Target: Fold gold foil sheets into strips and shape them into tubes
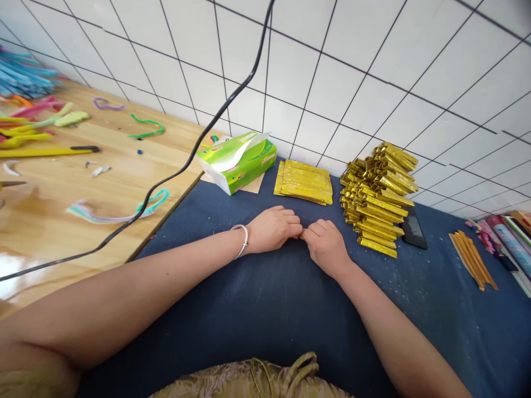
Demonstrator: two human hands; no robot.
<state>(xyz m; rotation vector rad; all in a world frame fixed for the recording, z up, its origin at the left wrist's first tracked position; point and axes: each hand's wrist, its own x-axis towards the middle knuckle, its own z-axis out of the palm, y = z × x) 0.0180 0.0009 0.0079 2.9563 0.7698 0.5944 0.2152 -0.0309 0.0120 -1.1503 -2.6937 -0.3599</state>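
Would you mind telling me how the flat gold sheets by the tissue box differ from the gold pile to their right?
The flat gold sheets lie unfolded in a low, neat stack; the folded gold pieces are narrow folded shapes. The sheets sit low on the blue cloth, while the folded pieces rise in a tall, uneven heap. Both are shiny gold foil, and neither is touched by a hand.

The two hands meet on the cloth [257,309], the left hand [274,228] touching the right hand [326,243]. Just beyond them lies a flat pile of sheets [304,182], with the tissue box [236,161] to its left and the heap of folded pieces [379,199] to its right. Far right lie sticks [473,258]. The wooden table [53,193] lies left.
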